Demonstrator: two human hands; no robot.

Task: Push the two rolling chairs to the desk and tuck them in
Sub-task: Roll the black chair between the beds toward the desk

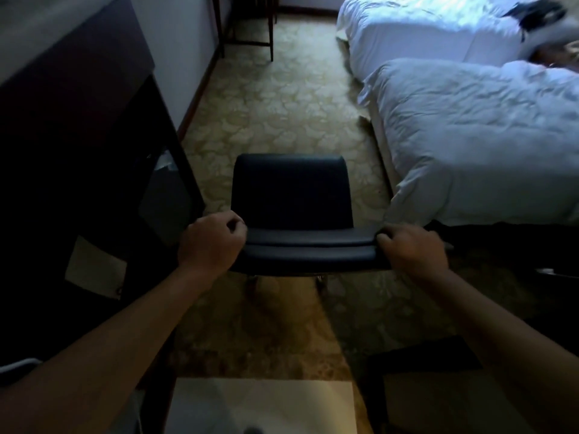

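Observation:
A dark padded rolling chair [289, 195] stands on the patterned carpet in front of me, seen from behind and above. My left hand [211, 241] is shut on the left end of its backrest top. My right hand [412, 249] is shut on the right end. The seat points away from me down the aisle. Its legs [321, 281] barely show below the backrest. Far ahead, thin dark wooden legs of a desk or table [271, 36] stand against the back wall. A second chair is not clearly visible.
A tall dark cabinet [78, 145] lines the left side. Two beds with white duvets [470, 142] fill the right. The carpeted aisle [282, 98] runs between them. A pale flat surface [263, 405] lies at the bottom edge, a dark object [423, 389] to its right.

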